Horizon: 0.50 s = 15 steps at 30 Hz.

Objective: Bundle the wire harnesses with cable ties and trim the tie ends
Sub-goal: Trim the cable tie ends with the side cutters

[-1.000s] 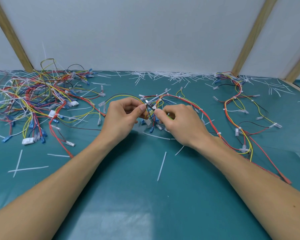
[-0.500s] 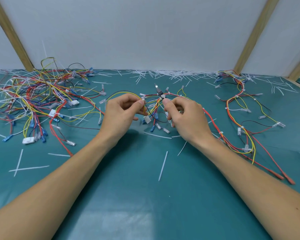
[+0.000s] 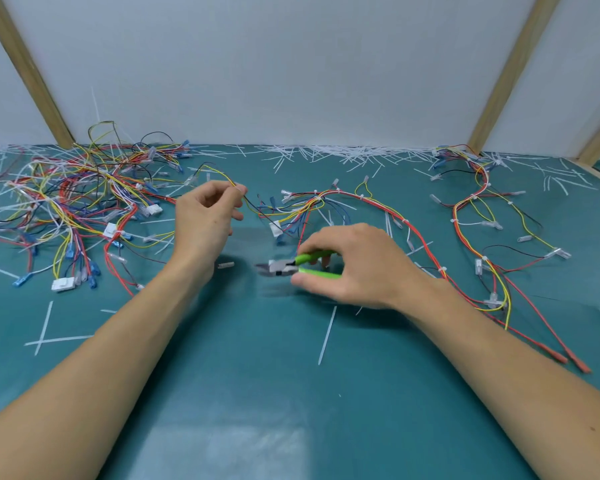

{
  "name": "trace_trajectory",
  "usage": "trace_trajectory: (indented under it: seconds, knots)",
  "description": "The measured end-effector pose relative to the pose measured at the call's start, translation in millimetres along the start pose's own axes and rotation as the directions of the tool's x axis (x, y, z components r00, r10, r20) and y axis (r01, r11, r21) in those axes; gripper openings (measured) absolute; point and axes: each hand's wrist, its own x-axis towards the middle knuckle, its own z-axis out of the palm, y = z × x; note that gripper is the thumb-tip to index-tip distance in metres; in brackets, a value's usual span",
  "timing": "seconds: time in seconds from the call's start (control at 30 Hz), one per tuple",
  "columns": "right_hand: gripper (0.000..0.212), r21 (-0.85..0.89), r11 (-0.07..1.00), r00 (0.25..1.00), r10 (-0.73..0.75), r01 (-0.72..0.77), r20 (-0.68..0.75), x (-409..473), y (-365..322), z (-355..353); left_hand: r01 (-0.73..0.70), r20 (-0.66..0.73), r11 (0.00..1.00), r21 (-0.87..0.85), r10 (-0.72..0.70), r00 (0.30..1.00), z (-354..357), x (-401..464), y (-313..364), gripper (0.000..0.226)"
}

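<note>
The left hand is pinching the yellow and black wires of the wire harness between thumb and fingertips, lifting that end a little above the green table. A second ago both hands were meeting at the middle of this harness, fingertips nearly touching over a tie; now they are apart. The left hand is sitting farther left and higher than before, and the wires are running from its fingertips down to the right toward the bunch of blue connectors and the small white plug.

The right hand is no longer on the wires. It is now lying low near the table in front of the harness, its fingers curling round the green handles of a pair of cutters, which were not in view in the earlier pictures. The grey blades are pointing left, toward the gap between the two hands; they are blurred, so whether they are parted cannot be told.

The harness is trailing to the right, its red wires passing behind the right wrist. The big tangle of wires is lying at the left and another harness at the right, both where they were, with white tie offcuts scattered over the table.
</note>
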Motion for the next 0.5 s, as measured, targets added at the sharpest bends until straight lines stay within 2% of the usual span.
trace_trajectory:
  seconds: [0.17,0.3,0.5]
  knots:
    - [0.036,-0.088,0.981,0.985,-0.169,0.172,0.047,-1.1,-14.7,13.2,0.016,0.069,1.000,0.018,-0.018,0.997,5.4,-3.3,0.6,0.016]
    - [0.036,-0.078,0.975,0.978,-0.206,0.208,0.037,-2.2,-18.0,15.8,-0.043,0.102,0.996,0.081,0.035,0.994,9.4,-7.7,-1.1,0.020]
    - [0.035,-0.074,0.974,0.977,-0.213,0.214,0.019,-2.2,-17.5,17.0,-0.203,0.106,0.971,0.123,0.190,0.976,10.5,-6.8,-6.3,0.008]
